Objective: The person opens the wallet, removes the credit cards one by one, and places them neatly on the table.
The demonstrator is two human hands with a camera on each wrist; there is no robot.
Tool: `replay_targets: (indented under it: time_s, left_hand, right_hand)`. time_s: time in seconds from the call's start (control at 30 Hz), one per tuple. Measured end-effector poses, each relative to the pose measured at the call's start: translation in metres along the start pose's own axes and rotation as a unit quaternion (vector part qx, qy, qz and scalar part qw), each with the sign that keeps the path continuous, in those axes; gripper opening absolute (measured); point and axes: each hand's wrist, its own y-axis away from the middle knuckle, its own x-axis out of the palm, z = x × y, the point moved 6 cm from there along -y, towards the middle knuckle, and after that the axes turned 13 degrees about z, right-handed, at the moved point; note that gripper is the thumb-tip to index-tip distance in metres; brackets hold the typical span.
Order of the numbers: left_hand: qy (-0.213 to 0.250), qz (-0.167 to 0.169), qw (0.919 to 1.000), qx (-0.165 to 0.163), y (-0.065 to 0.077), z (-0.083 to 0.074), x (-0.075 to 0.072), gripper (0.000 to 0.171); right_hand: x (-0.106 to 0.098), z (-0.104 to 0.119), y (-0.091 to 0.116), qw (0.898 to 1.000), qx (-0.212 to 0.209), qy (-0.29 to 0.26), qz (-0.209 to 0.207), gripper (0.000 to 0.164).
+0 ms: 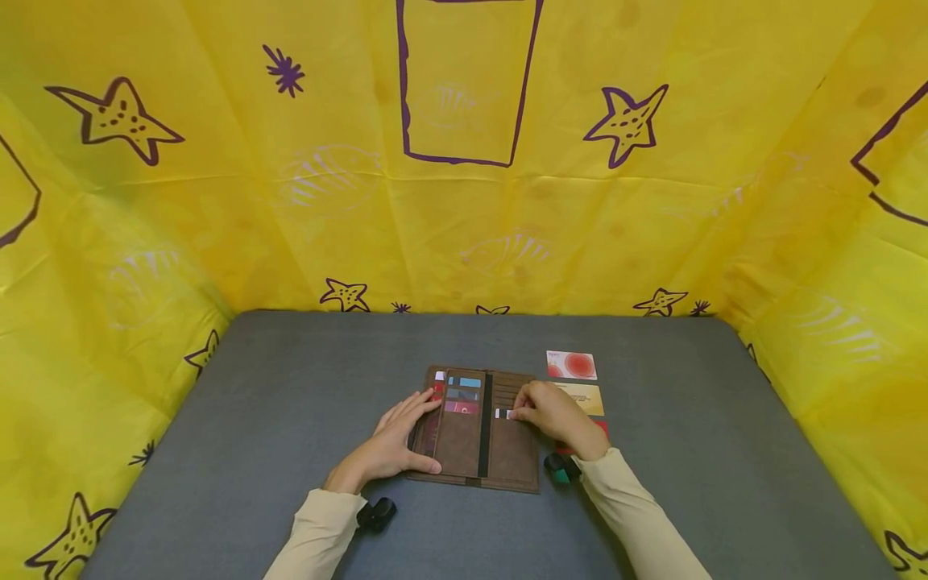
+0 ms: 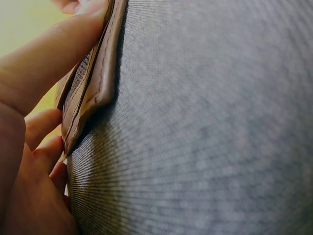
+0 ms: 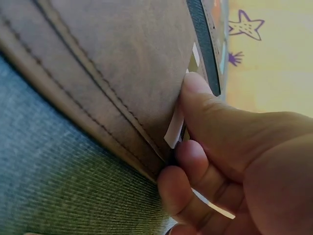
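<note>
Right hand [image 1: 554,409] pinches a card [image 1: 502,413] partly in a right-side slot of the unfolded brown wallet [image 1: 458,451]. Left hand [image 1: 397,439], fingers extended, rests on wallet's left side. Loose cards [image 1: 571,365] lie right, on grey table [image 1: 304,387].

Location type: a curtained tabletop booth; the building type cannot be determined. Yellow fabric sheets [image 1: 449,205] printed with purple starfish outlines [image 1: 627,125] and pale fish outlines [image 1: 333,181] form the rear and both sides. A flat grey table [image 1: 304,379] spans the enclosure. Small black wrist-worn units [image 1: 379,515] indicate a recording station.
</note>
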Motion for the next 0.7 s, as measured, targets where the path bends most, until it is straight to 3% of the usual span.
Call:
replay_targets:
  time_s: [0.47, 0.7]
  left_hand:
    - [-0.004, -0.001, 1.0000, 0.006, 0.000, -0.002, 0.000, 0.095]
    - [-0.006, -0.001, 1.0000, 0.004, 0.000, -0.001, 0.000, 0.094]
  right_hand:
    - [-0.002, -0.006, -0.006, 0.999, 0.005, -0.023, 0.045, 0.012]
    - [-0.006, -0.011, -0.007, 0.999, 0.049, -0.014, -0.005, 0.011]
